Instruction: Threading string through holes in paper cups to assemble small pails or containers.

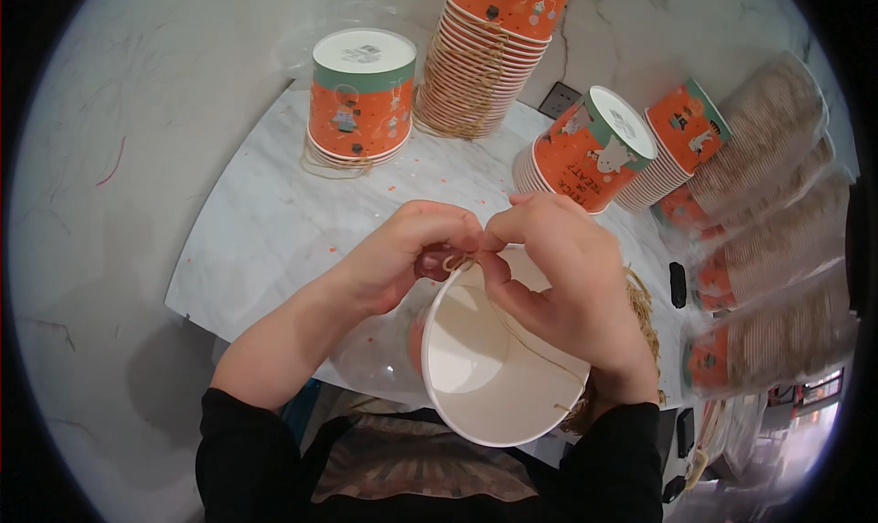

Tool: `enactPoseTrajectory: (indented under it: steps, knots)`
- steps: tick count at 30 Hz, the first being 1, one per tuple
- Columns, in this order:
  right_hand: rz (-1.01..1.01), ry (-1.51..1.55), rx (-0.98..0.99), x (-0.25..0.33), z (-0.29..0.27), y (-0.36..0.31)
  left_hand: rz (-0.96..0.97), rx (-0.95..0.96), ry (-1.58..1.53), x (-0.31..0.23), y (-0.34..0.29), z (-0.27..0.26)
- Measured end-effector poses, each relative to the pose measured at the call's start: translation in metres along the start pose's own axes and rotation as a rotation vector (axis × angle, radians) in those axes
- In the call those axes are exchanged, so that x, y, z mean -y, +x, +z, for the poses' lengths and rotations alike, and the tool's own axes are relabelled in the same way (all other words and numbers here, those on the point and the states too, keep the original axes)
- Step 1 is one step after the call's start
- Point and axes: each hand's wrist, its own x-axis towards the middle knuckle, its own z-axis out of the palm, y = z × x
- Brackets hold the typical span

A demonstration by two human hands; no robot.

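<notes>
1) Bucket [466,349] in front of the person, just above the near edge of the table [265,221] in the view; its round mouth faces up toward the camera, and its long axis runs from that mouth down and away; exact tilt cannot be told
2) Interior of the bucket: smooth, white, lightly glossy, apparently coated paper; rim rolled and circular; a sliver of orange outer wall shows at the left
3) String [533,344]: thin, tan, fibrous; it crosses the mouth diagonally from the upper rim to the lower right wall, with a small loop at the upper rim
4) Left hand [425,249]: thumb and index finger together, clamped on the string at the upper rim
5) Right hand [558,276]: thumb and index finger pinched on the string just beside the left fingertips; the hand covers part of the mouth
6) Table surface: pale, grey-veined, marble-like, with scattered orange specks
7) Short stack [361,112] and tall stack [466,75] beyond the hands: nested buckets, bases up, orange with green bands, tan string hanging about both
8) Leaning stack [585,148] to the right of these: tilted, white base toward the upper right
9) Bagged stacks [773,294] at far right: nested buckets lying in clear, wrinkled plastic
10) Fibre bundle [643,313] beside the right wrist: tan, loose strands, partly hidden
</notes>
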Motion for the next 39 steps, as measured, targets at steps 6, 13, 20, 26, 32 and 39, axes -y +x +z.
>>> enactPoseTrajectory:
  steps: [6, 13, 20, 26, 32, 39]
  knots:
    - [-0.066, -0.111, 0.019, -0.001, 0.006, 0.0, -0.03, -0.04, -0.055, -0.003, 0.0, -0.002]
    - [0.04, 0.001, -0.034, -0.006, 0.003, -0.01, -0.05, -0.033, 0.009, -0.006, 0.0, -0.007]
    - [0.141, 0.101, -0.039, -0.01, 0.002, -0.012, -0.003, -0.059, 0.071, -0.006, 0.001, 0.0]
    - [0.284, 0.276, -0.087, -0.017, -0.006, -0.012, 0.053, -0.009, 0.131, -0.007, 0.0, -0.001]
    - [0.34, 0.263, -0.003, -0.011, -0.003, -0.013, 0.182, -0.132, 0.248, -0.008, -0.007, 0.012]
    - [0.332, 0.17, -0.02, -0.012, -0.002, -0.015, 0.277, -0.183, 0.483, -0.014, -0.01, 0.016]
